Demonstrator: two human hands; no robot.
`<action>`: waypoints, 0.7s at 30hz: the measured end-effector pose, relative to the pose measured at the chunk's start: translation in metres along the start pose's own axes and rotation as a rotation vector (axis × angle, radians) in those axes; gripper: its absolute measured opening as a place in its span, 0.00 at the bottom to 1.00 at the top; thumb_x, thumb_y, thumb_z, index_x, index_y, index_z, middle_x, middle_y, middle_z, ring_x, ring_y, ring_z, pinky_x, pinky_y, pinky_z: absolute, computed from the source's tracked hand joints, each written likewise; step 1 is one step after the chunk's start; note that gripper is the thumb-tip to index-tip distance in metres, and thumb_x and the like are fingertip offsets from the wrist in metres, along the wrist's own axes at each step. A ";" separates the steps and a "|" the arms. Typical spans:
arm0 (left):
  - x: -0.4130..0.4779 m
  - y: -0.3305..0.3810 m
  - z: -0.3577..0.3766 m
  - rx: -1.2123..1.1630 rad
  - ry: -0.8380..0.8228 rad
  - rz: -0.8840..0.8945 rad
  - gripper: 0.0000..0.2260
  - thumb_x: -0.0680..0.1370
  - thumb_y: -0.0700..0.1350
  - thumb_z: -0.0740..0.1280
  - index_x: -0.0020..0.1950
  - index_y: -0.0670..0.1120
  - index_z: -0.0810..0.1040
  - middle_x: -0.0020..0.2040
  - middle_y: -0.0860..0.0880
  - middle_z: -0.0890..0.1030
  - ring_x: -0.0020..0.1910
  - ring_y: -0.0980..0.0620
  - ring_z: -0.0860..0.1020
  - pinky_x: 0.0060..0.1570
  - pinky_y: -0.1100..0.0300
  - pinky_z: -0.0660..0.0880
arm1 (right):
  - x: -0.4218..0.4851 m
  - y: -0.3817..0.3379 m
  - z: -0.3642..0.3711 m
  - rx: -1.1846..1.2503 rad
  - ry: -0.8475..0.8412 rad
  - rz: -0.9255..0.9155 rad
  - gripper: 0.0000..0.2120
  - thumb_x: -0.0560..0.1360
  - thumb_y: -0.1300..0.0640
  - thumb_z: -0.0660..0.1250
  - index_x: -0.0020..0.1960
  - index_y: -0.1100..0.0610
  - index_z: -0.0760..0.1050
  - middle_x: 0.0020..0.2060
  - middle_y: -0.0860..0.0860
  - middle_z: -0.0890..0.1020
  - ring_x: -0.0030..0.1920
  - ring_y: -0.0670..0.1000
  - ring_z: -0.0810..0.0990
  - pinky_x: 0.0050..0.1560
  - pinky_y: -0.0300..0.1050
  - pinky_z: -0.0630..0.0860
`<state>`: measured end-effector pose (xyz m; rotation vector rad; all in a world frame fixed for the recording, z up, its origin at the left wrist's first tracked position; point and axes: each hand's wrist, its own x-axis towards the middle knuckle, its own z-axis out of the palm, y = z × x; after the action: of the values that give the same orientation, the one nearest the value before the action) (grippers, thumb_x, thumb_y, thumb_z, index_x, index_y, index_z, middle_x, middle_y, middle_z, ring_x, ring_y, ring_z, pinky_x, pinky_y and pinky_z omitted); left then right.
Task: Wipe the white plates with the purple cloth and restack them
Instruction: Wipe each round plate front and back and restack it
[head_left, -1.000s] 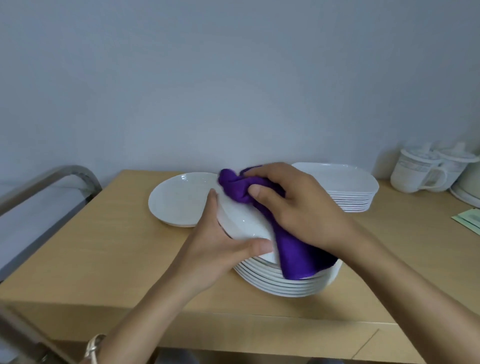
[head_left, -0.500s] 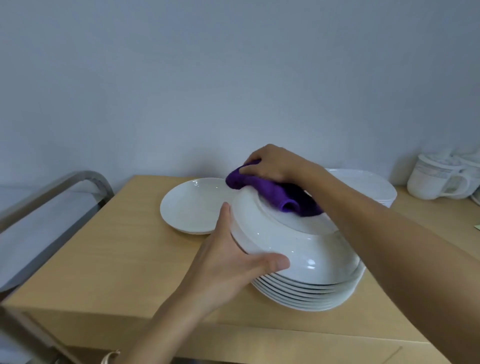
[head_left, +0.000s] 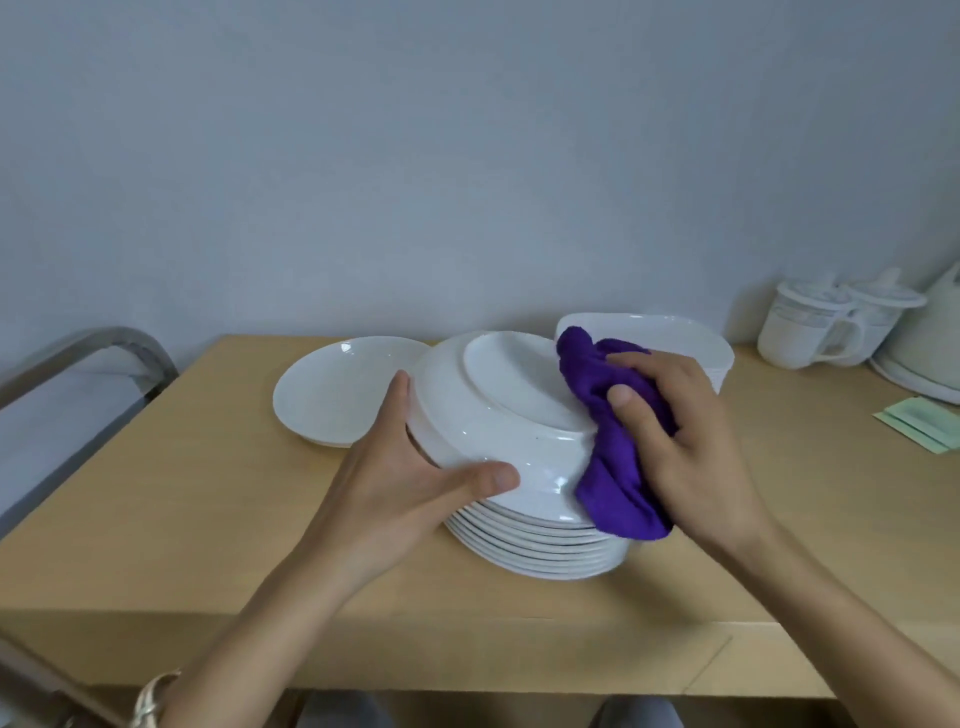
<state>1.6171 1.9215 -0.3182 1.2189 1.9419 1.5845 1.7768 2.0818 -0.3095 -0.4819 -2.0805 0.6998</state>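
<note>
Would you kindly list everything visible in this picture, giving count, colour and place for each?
held plate: one, white, upside down over the stack
plate stack: one pile, white, table centre
lone plate: one, white, left of stack
purple cloth: one, purple, on held plate's right side
rectangular dishes: one pile, white, behind the cloth
lidded mugs: two, white, back right
pot: one, white, right edge, cut off
packets: seemingly two, pale green, table's right edge
table: one, light wood
metal rail: one, grey, far left
left hand: one, grips the held plate's rim
right hand: one, holds the purple cloth
</note>
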 end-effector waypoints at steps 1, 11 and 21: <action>0.001 -0.002 0.000 0.010 -0.008 -0.002 0.38 0.56 0.63 0.78 0.62 0.54 0.71 0.57 0.61 0.81 0.58 0.60 0.79 0.58 0.51 0.77 | -0.009 -0.008 0.005 -0.033 0.021 -0.053 0.11 0.77 0.48 0.60 0.57 0.43 0.75 0.56 0.41 0.76 0.61 0.38 0.71 0.61 0.28 0.63; 0.013 -0.009 -0.028 -0.054 -0.232 0.104 0.26 0.68 0.53 0.68 0.66 0.57 0.69 0.63 0.65 0.78 0.70 0.62 0.70 0.72 0.55 0.66 | 0.037 -0.083 0.062 -0.420 -0.096 -0.287 0.13 0.77 0.50 0.60 0.56 0.53 0.78 0.54 0.53 0.78 0.49 0.58 0.76 0.45 0.48 0.74; -0.005 -0.003 -0.024 -0.043 -0.228 0.034 0.36 0.71 0.62 0.69 0.76 0.56 0.62 0.71 0.63 0.72 0.72 0.62 0.67 0.71 0.54 0.66 | 0.117 -0.058 0.099 -0.387 -0.417 0.028 0.14 0.78 0.48 0.60 0.59 0.54 0.77 0.56 0.53 0.78 0.57 0.55 0.75 0.54 0.47 0.71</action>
<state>1.6016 1.9031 -0.3150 1.3562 1.7441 1.4258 1.6253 2.0738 -0.2473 -0.6192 -2.6267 0.4357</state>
